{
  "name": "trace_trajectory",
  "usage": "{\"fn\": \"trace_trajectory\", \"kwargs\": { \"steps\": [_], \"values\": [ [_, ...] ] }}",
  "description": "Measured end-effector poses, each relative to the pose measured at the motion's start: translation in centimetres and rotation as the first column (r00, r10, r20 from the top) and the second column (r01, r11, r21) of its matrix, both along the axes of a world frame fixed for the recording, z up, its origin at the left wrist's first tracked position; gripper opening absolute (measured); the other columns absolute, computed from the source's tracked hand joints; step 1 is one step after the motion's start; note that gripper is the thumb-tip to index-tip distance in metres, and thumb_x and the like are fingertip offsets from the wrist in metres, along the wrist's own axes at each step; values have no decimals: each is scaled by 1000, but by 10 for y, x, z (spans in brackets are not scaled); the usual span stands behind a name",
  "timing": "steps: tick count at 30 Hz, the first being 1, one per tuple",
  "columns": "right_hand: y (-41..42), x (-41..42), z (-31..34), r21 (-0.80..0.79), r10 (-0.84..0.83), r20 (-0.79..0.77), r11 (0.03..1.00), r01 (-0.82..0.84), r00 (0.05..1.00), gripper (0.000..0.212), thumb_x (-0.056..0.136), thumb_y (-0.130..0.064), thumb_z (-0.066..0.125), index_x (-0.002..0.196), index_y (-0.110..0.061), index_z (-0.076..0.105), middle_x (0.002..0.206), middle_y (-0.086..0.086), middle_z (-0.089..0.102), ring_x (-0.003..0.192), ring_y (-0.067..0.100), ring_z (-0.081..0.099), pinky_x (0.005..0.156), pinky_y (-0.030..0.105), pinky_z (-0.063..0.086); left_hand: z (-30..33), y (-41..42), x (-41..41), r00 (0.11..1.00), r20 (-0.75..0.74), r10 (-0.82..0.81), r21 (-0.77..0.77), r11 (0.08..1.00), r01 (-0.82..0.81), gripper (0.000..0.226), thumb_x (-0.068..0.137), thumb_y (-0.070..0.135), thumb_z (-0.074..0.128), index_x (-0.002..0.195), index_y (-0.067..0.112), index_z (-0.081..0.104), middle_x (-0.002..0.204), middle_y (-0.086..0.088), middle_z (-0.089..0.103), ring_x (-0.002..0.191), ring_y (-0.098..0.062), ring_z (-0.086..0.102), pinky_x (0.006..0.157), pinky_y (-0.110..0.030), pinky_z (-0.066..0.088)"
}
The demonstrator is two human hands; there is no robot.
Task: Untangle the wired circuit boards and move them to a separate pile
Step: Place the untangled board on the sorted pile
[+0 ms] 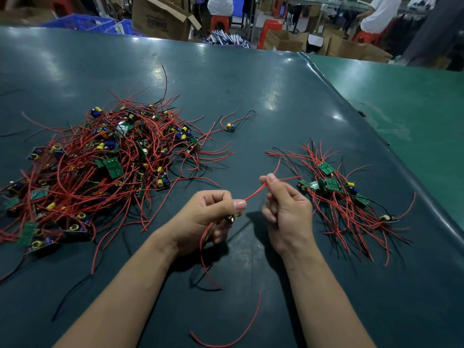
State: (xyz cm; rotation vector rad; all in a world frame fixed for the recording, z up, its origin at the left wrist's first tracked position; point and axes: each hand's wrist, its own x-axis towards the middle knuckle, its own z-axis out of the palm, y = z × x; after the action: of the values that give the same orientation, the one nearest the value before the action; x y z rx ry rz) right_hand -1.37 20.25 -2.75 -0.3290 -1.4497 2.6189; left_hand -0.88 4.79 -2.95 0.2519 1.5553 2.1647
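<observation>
Green mat (251,96) — tangled pile (100,167) left

A small circuit board (232,218) lies mostly hidden inside the left hand (213,217). The tangled pile (82,167) runs off the picture's left edge, burying lower boards. Background workers (379,13) are cropped at the top.

Above the dark surface (251,109), the left hand (211,217) grips a small board while the right hand (286,209) pinches its red wire (254,193), between the tangled pile (100,167) and smaller pile (344,197).
</observation>
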Motion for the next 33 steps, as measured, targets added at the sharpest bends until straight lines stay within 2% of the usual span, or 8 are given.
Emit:
{"fn": "trace_trajectory", "kwargs": {
  "steps": [3, 6, 12, 18, 22, 28, 30, 33],
  "values": [
    [5, -3, -1, -110, -62, 39, 992, 66, 997, 27, 91, -5, 62, 65, -9, 70, 63, -1, 65, 35, 1, 29, 31, 13, 22, 0, -1, 1, 999, 3, -45, 23, 999, 45, 32, 82, 14, 62, 53, 19, 48, 46, 6, 42, 33, -8, 32, 36, -15, 31],
    [8, -3, 0, -190, -16, 65, 981, 28, 998, 12, 84, -15, 67, 76, -6, 65, 57, -5, 57, 35, 2, 31, 31, 13, 23, 0, -2, 2, 996, 29, -83, 53, 995, 82, 30, 82, 14, 62, 56, 17, 47, 47, 6, 45, 33, -7, 32, 37, -14, 31],
    [2, 2, 1, -34, 91, 81, 995, -88, 993, 15, 73, -23, 71, 77, -8, 72, 57, -4, 54, 42, 3, 42, 37, 15, 36, -1, -3, 2, 995, 79, -66, 51, 997, 62, 21, 71, 25, 70, 62, 10, 58, 51, -6, 44, 37, -14, 40, 39, -20, 37],
    [3, 10, 6, -92, 335, -3, 938, -334, 942, 17, 78, -21, 66, 84, -11, 79, 64, -3, 56, 53, 5, 50, 44, 15, 41, 0, -4, 3, 996, 82, -33, 17, 999, 32, 19, 68, 31, 68, 60, 14, 66, 53, -7, 50, 41, -17, 46, 44, -24, 42],
    [3, 13, 7, -144, 381, -48, 912, -384, 923, 17, 76, -17, 65, 82, -11, 80, 62, -3, 58, 53, 3, 51, 42, 12, 39, 0, -4, 4, 993, 101, -69, 70, 996, 62, 25, 72, 31, 67, 59, 11, 60, 51, -7, 45, 42, -17, 42, 45, -23, 40],
    [6, 4, 1, -125, 30, 47, 992, -23, 998, 11, 76, -10, 71, 68, -12, 78, 59, -5, 60, 45, 2, 47, 38, 12, 34, 2, -2, 6, 995, 28, -94, 45, 995, 93, 24, 77, 25, 64, 58, 13, 57, 51, -6, 42, 45, -18, 41, 47, -24, 41],
    [4, 2, -5, 56, -143, 17, 988, 142, 990, 12, 80, -7, 74, 71, -15, 78, 59, -4, 59, 43, 5, 47, 41, 15, 39, 2, -1, 5, 996, 45, -78, 36, 996, 77, 25, 80, 22, 59, 57, 12, 56, 51, -6, 41, 45, -18, 40, 46, -24, 40],
    [1, 3, -12, 408, -298, -207, 840, 359, 932, 15, 84, -6, 74, 90, -20, 77, 78, -2, 64, 49, 7, 54, 50, 19, 46, 1, -1, 4, 993, 77, -86, 41, 996, 83, 26, 82, 20, 56, 58, 10, 53, 50, -6, 41, 44, -18, 39, 46, -24, 39]
  ]
}}
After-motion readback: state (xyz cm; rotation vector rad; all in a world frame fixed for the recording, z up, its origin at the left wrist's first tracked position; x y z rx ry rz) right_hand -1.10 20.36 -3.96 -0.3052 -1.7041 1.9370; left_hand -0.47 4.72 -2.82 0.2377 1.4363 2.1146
